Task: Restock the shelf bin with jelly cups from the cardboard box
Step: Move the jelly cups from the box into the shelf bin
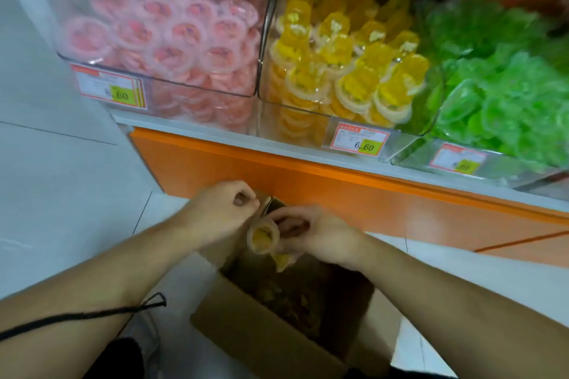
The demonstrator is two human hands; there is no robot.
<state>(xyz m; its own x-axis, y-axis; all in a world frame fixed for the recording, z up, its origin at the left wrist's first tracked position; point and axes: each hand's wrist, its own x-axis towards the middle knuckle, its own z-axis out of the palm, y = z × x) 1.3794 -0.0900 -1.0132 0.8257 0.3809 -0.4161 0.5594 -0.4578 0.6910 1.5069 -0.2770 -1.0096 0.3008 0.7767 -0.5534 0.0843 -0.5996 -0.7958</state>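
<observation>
An open cardboard box (246, 326) stands on the floor below the shelf, with yellow jelly cups dim inside it. My right hand (317, 237) holds yellow jelly cups (263, 235) above the box, one cup's mouth facing me and another showing beneath my fingers. My left hand (220, 209) is just left of them, fingers curled with thumb against fingertips; what it pinches is too blurred to tell. The clear shelf bin (397, 144) in the middle holds many yellow jelly cups (357, 64).
A bin of pink cups (172, 37) stands left of the yellow one, and a bin of green cups (498, 92) to its right. Price tags (360, 140) hang on the bin fronts. An orange panel (308, 188) runs under the shelf. A black cord (92, 314) crosses my left forearm.
</observation>
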